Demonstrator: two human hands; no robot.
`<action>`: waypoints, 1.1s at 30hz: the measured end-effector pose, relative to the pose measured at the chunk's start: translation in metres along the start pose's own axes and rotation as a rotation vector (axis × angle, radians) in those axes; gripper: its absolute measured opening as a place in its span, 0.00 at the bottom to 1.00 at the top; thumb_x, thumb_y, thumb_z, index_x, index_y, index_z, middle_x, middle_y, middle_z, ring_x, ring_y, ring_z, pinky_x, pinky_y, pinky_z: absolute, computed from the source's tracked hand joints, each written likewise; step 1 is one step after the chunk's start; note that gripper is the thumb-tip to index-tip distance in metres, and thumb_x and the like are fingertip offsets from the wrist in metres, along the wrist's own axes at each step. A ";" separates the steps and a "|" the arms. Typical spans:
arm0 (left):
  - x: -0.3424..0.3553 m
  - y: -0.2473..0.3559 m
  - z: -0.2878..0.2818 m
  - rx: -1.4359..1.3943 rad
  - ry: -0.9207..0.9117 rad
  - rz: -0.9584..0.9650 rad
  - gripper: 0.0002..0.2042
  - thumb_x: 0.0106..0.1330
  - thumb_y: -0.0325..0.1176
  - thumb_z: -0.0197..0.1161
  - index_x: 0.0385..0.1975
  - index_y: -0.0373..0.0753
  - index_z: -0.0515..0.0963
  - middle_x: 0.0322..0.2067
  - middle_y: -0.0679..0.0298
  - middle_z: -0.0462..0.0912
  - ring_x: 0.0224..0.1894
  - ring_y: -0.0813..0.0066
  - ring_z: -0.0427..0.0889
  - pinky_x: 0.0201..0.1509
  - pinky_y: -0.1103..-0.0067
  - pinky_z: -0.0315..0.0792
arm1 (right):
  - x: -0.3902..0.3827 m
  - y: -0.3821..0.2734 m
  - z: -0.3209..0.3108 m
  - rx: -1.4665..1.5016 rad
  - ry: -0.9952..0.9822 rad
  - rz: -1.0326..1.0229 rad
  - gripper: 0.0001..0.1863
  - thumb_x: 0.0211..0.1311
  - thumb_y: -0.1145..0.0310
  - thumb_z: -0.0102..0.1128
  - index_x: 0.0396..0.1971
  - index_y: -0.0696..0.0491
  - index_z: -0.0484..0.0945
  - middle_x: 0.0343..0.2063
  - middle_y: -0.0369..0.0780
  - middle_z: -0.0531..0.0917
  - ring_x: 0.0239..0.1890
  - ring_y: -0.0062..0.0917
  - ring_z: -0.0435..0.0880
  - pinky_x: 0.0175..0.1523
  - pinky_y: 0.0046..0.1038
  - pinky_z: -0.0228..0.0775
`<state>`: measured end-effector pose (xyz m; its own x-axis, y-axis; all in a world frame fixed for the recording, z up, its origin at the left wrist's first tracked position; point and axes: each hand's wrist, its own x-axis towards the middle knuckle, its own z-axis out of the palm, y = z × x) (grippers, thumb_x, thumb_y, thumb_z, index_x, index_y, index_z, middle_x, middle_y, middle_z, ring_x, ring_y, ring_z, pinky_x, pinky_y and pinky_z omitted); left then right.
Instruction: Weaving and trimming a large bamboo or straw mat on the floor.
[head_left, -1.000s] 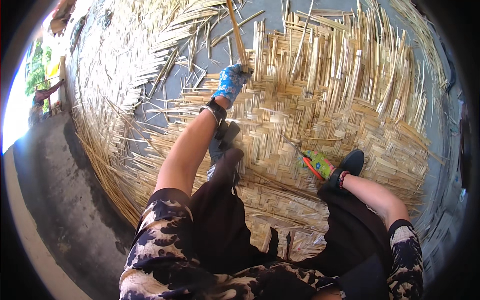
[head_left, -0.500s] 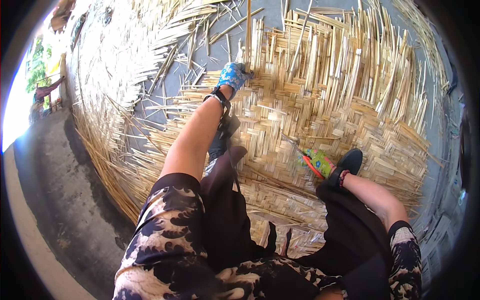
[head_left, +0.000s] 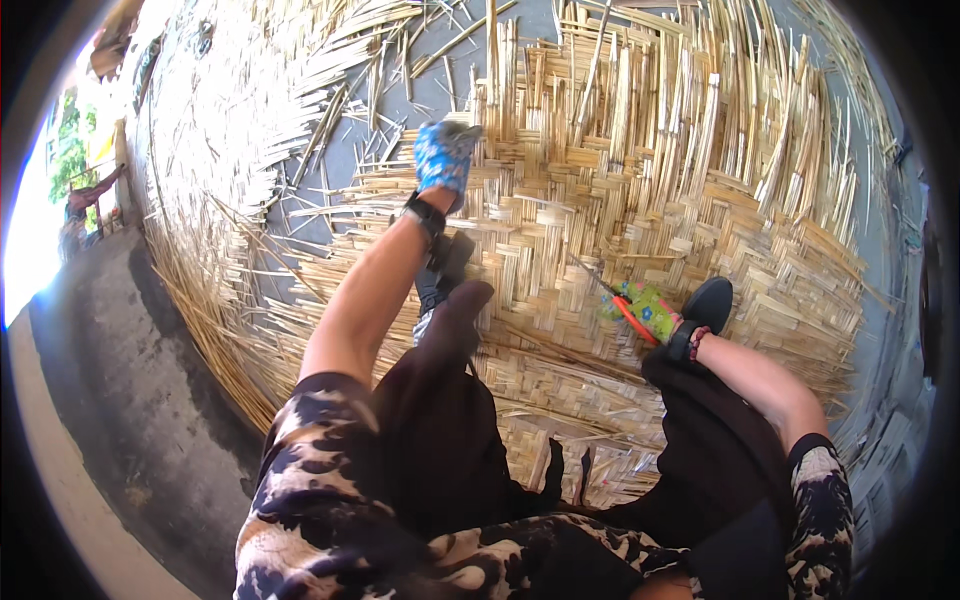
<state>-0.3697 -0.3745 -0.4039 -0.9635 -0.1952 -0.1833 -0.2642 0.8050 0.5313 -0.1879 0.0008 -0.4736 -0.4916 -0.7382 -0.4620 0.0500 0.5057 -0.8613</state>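
Observation:
My left hand (head_left: 444,160), in a blue flowered glove, is above the left part of a woven mat of split bamboo-like strips (head_left: 560,220). Its fingers are smeared by motion, so whether they hold a strip cannot be told. My right hand (head_left: 652,312), in a green flowered glove, is closed around a thin pointed metal tool with a red-orange handle (head_left: 632,318). The tool's tip points up and left over the weave, near my right shoe (head_left: 708,304). At the mat's far side, long unwoven strips (head_left: 690,90) stick out away from me.
A bright pale mass of strips (head_left: 220,110) spreads at the upper left. Loose cut pieces (head_left: 440,75) lie on the grey floor. Along the left runs a dark grey concrete strip (head_left: 130,380). Part of another person (head_left: 90,205) shows at the far left edge.
My left hand has moved left and slightly nearer, away from the upright strips it was touching. My right hand, with the tool, has shifted slightly right.

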 end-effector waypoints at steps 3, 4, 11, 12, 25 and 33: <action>-0.055 -0.022 -0.037 0.052 -0.333 -0.348 0.23 0.54 0.50 0.52 0.22 0.30 0.75 0.20 0.52 0.76 0.24 0.59 0.76 0.29 0.72 0.68 | 0.016 -0.102 -0.037 0.481 0.010 0.438 0.12 0.58 0.64 0.44 0.36 0.54 0.71 0.29 0.37 0.78 0.25 0.24 0.73 0.31 0.25 0.64; -0.072 -0.028 -0.030 0.661 -0.551 0.010 0.28 0.53 0.55 0.50 0.24 0.28 0.76 0.23 0.48 0.77 0.26 0.60 0.77 0.30 0.72 0.68 | 0.013 -0.097 -0.035 0.476 0.019 0.440 0.12 0.58 0.64 0.44 0.36 0.54 0.71 0.29 0.37 0.78 0.25 0.24 0.73 0.31 0.25 0.64; -0.099 -0.126 0.011 -0.419 -0.442 -0.560 0.16 0.56 0.42 0.54 0.26 0.30 0.74 0.24 0.59 0.78 0.26 0.72 0.77 0.28 0.78 0.70 | 0.046 -0.079 -0.003 1.098 0.058 0.330 0.23 0.61 0.54 0.32 0.41 0.57 0.70 0.33 0.38 0.78 0.25 0.20 0.75 0.26 0.16 0.65; -0.105 -0.110 0.012 -0.433 -0.451 -0.550 0.16 0.56 0.42 0.54 0.26 0.30 0.74 0.24 0.59 0.78 0.26 0.72 0.77 0.28 0.78 0.70 | 0.045 -0.079 -0.003 1.175 0.041 0.364 0.23 0.61 0.54 0.32 0.41 0.57 0.69 0.35 0.39 0.77 0.24 0.20 0.75 0.25 0.16 0.65; -0.140 0.077 -0.032 -1.187 -0.432 -0.489 0.08 0.57 0.31 0.56 0.29 0.33 0.75 0.21 0.64 0.77 0.19 0.80 0.74 0.23 0.86 0.69 | 0.055 -0.154 -0.083 1.256 0.001 0.178 0.20 0.51 0.67 0.56 0.44 0.57 0.67 0.32 0.37 0.75 0.28 0.18 0.77 0.31 0.17 0.70; -0.147 0.062 -0.019 -0.909 -0.813 -0.337 0.04 0.53 0.26 0.59 0.25 0.32 0.75 0.20 0.61 0.78 0.22 0.79 0.77 0.24 0.85 0.70 | 0.078 -0.179 -0.078 1.154 0.083 0.187 0.22 0.49 0.68 0.58 0.45 0.57 0.65 0.32 0.35 0.74 0.33 0.21 0.77 0.34 0.22 0.71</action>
<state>-0.2456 -0.3062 -0.3282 -0.6229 0.3447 -0.7023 -0.7363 0.0452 0.6752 -0.3028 -0.1122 -0.3384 -0.4465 -0.6423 -0.6230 0.8656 -0.1336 -0.4826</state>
